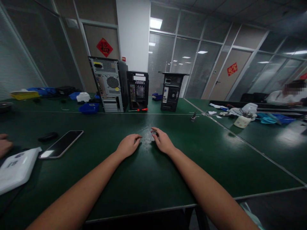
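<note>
My right hand [164,142] holds a small round dark-and-silver metal piece [154,132] between thumb and fingers, just above the green tabletop; its exact kind is too small to make out. To its left, my left hand [129,146] rests on the table with fingers loosely bent and a gap between thumb and fingertips, nothing visible in it. A scuffed, shiny patch of tabletop lies between both hands. Beyond them, a red-handled screwdriver [142,110] lies before the middle computer case [139,91]. A small metal object [193,117] stands farther right.
A large computer tower [110,84] and a smaller black case [170,92] stand at the back. On the left are a phone [62,144], a black mouse [48,137], a white package [18,169] and another person's hand [4,145]. A white cup [242,122] stands right; a person sits beyond.
</note>
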The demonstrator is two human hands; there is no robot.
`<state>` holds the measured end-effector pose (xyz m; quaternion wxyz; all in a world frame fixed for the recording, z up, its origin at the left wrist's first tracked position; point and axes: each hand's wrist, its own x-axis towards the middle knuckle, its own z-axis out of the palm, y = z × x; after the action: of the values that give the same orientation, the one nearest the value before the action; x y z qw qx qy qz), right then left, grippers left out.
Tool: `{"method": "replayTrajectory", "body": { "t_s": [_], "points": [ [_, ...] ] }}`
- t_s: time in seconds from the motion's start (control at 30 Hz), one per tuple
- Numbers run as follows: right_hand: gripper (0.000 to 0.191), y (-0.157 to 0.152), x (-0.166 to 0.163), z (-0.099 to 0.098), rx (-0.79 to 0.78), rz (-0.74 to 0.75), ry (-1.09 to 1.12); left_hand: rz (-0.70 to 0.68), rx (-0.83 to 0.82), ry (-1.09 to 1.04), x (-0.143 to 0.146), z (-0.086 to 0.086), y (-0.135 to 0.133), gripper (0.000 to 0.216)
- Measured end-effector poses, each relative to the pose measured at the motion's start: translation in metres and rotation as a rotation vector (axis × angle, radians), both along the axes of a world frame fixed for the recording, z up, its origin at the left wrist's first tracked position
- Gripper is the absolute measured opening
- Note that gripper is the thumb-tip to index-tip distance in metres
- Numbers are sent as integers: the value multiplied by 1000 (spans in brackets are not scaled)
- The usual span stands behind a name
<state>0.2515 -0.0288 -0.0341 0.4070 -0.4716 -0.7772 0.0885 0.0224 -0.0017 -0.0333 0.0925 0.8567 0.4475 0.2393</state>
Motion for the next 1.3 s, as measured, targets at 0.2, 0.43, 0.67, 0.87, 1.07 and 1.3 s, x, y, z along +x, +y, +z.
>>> {"method": "replayTrajectory", "body": {
  "t_s": [0.2, 0.43, 0.67, 0.87, 1.07, 1.3],
  "points": [
    [42, -10, -6, 1, -73, 66, -31, -52, 90, 10, 1, -1, -2, 20],
    [29, -12, -13, 0, -37, 137, -213, -43, 102, 15, 5, 4, -10, 22],
    [25, -20, -14, 8, 54, 146, -396, -151, 75, 60, 6, 4, -10, 37],
    [12, -23, -26, 6, 106, 178, -580, -258, 114, 120, 6, 4, -11, 39],
    [15, -8, 1, 22, 146, 55, -482, -167, 113, 60, 1, 8, -13, 54],
    [20, 41, 152, 6, -87, -474, -65, -117, 53, 35, -2, 12, -14, 53]
  ]
}}
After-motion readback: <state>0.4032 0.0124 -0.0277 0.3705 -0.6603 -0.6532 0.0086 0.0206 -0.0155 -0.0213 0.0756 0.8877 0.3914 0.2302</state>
